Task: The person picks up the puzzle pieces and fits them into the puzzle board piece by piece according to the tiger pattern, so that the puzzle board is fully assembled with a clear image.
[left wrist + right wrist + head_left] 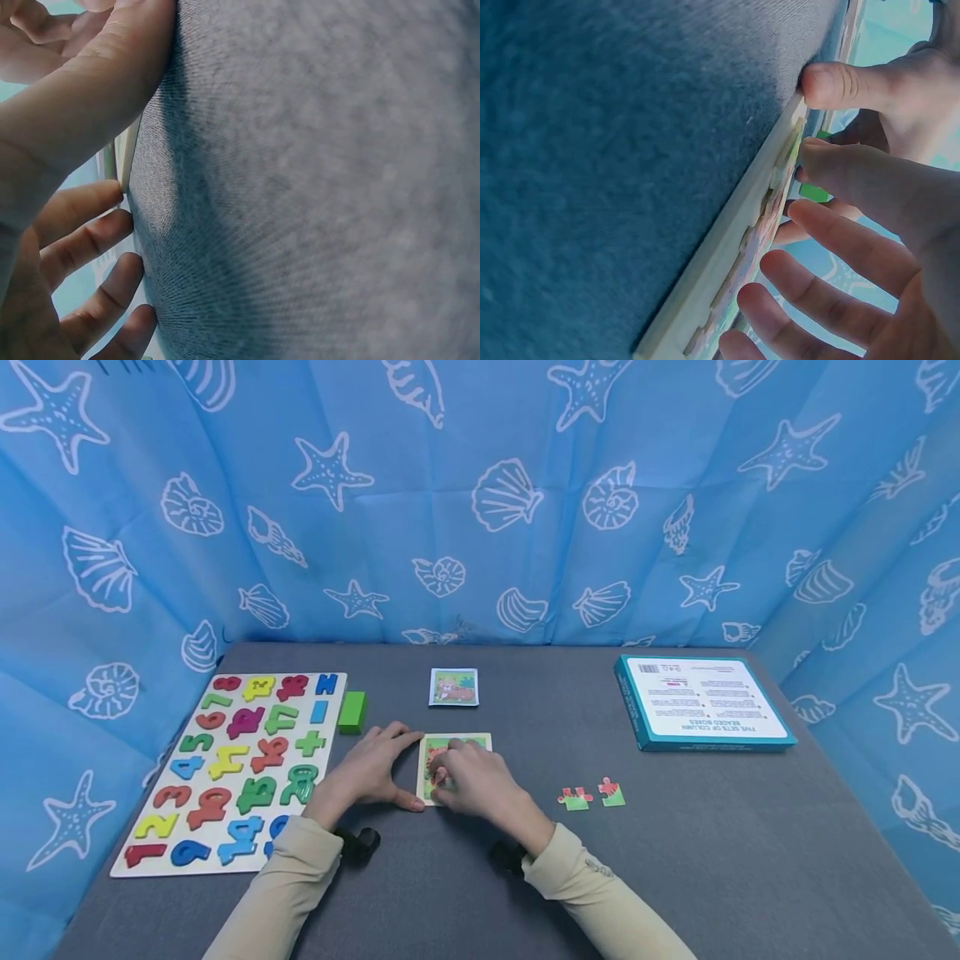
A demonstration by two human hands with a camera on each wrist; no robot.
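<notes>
A small square jigsaw puzzle board (422, 781) with a pale rim lies in front of me, its picture green and red. My left hand (369, 766) is at its left side, thumb at the near corner and index fingertip at the far corner. Over the board is my right hand (476, 779), its thumb and fingertips on the pieces and hiding much of the picture. In the right wrist view its fingers (821, 289) stretch across the puzzle pieces (742, 262), which sit in the board. Two loose jigsaw pieces (576, 798), red and green, lie to the right.
Behind the board lies a small square picture card (453, 687). A white number board (247, 689) with coloured numerals stands left, with a green block (352, 712) beside it. A teal-edged box (705, 702) lies at the back right. A blue curtain (450, 502) surrounds the grey table (750, 860).
</notes>
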